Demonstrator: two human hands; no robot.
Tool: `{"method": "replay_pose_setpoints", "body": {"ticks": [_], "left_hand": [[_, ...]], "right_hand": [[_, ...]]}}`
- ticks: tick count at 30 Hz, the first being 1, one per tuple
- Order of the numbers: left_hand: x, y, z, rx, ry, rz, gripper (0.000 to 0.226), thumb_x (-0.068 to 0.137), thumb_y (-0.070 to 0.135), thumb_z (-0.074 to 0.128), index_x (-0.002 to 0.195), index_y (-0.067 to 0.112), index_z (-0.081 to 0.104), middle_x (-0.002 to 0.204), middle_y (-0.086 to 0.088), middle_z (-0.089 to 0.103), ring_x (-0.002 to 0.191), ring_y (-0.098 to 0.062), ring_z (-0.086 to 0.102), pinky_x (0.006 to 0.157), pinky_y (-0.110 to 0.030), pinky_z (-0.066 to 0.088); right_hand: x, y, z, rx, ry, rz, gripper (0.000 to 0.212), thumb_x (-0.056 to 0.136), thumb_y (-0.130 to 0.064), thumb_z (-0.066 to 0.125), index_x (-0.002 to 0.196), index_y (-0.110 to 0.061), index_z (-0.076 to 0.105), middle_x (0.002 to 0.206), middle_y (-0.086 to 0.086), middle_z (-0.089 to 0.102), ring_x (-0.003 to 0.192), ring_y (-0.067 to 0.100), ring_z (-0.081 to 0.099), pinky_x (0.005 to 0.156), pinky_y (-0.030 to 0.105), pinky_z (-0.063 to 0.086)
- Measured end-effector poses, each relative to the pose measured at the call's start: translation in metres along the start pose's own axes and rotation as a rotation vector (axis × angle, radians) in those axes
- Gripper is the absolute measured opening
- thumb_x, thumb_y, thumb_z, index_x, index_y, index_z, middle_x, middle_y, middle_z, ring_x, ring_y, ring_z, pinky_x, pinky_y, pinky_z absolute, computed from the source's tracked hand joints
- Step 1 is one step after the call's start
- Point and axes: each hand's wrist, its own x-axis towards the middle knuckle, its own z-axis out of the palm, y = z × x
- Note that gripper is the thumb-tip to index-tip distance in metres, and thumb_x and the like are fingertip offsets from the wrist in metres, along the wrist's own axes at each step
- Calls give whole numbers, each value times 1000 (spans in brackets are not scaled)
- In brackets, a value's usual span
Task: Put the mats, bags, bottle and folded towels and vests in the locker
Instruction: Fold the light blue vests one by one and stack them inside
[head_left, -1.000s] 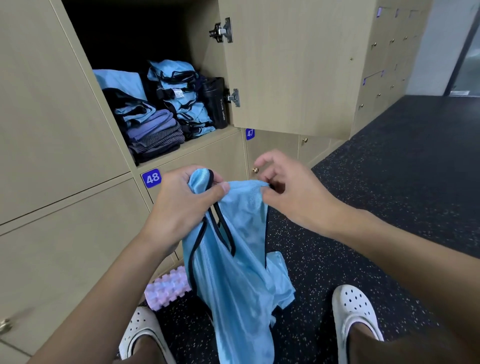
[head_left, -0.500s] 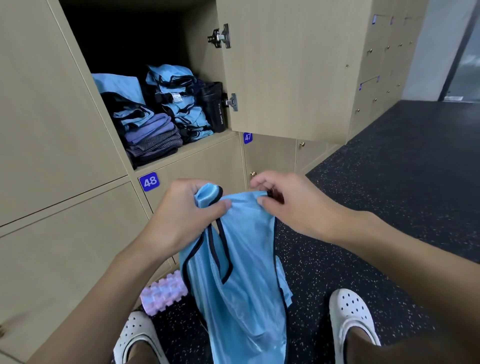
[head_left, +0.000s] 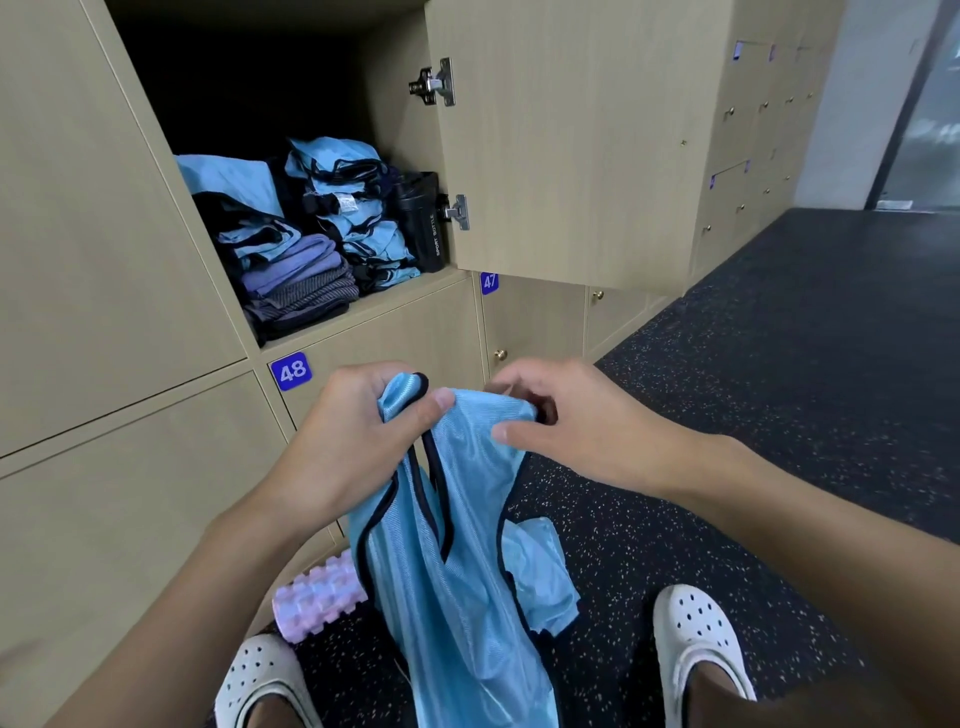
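Below the open locker (head_left: 395, 135), your left hand (head_left: 353, 436) and right hand (head_left: 576, 426) each grip the vest (head_left: 457, 597) top; it hangs unfolded, long axis vertical, locker up-left, left hand nearer.

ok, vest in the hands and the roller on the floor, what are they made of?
Vest: thin synthetic knit, likely polyester; slight sheen, fine ribbed texture, dark edge binding.
Roller: looks like moulded foam; matte pale pink, knobbed surface; core not visible.
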Motion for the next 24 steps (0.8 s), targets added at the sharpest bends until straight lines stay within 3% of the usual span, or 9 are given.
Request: {"method": "replay_pose_setpoints", "body": {"ticks": [3, 6, 8, 10, 13, 16, 18, 21, 24], "left_hand": [[2, -3, 1, -20, 5, -19, 40, 92, 29, 68, 78, -7, 58, 68, -22, 51, 57, -12, 40, 53, -26, 34], [4, -7, 3, -17, 74, -57, 26, 90, 22, 71, 75, 2, 63, 66, -11, 55, 56, -11, 43, 54, -25, 37], [4, -9, 5, -16, 126, -59, 13, 88, 19, 74, 76, 16, 67, 68, 8, 63, 59, -9, 52, 60, -23, 44], [2, -7, 8, -18, 151, -50, 13, 86, 19, 75, 79, 24, 65, 70, 15, 64, 61, -5, 55, 59, -22, 44], [0, 0, 11, -28, 130, -8, 13, 85, 18, 75, 75, 16, 66, 69, 2, 63, 58, -11, 50, 57, -25, 43], [-5, 8, 15, -96, 27, 1, 18, 84, 19, 77, 74, 6, 69, 54, 1, 53, 50, -8, 39, 49, -20, 34], [-7, 11, 16, -159, -36, -5, 17, 80, 25, 80, 76, 11, 72, 53, 1, 53, 49, -5, 39, 49, -18, 33], [-9, 14, 16, -156, -73, -9, 27, 67, 38, 87, 80, 18, 73, 65, -10, 62, 52, -9, 44, 52, -25, 38], [-10, 13, 20, -78, -10, -21, 23, 65, 40, 88, 78, 31, 71, 67, 1, 67, 53, -9, 52, 55, -27, 45]], "right_hand": [[2, 1, 1, 12, 27, 3, 19, 93, -14, 65, 111, -18, 62, 81, 0, 66, 64, 6, 51, 62, 16, 38], [2, -3, -1, 141, 29, 45, 29, 94, -9, 62, 118, -25, 53, 68, 2, 59, 53, 6, 44, 55, 13, 36], [1, -7, -3, 186, 22, 48, 23, 94, -5, 60, 110, -21, 54, 69, 10, 60, 53, 9, 43, 54, 13, 36], [1, -8, -2, 173, 43, 36, 15, 94, -2, 58, 97, -17, 58, 75, 13, 62, 55, 4, 44, 58, 13, 37], [0, -10, -1, 190, 59, 85, 20, 93, -2, 57, 85, -17, 68, 84, -5, 66, 63, -5, 56, 69, 15, 46], [1, -13, -1, 422, 26, 181, 25, 94, 3, 53, 107, -7, 72, 103, 8, 72, 85, 15, 73, 83, 32, 59], [1, -17, -1, 585, -20, 234, 36, 94, 11, 45, 125, 2, 61, 118, 17, 66, 99, 27, 71, 86, 34, 59], [1, -20, -1, 547, -45, 242, 46, 94, 15, 40, 137, 1, 51, 132, 15, 60, 115, 20, 64, 91, 22, 54], [1, -21, 0, 493, -81, 249, 48, 95, 13, 42, 140, -2, 48, 136, 12, 58, 117, 18, 63, 98, 25, 51]]}}
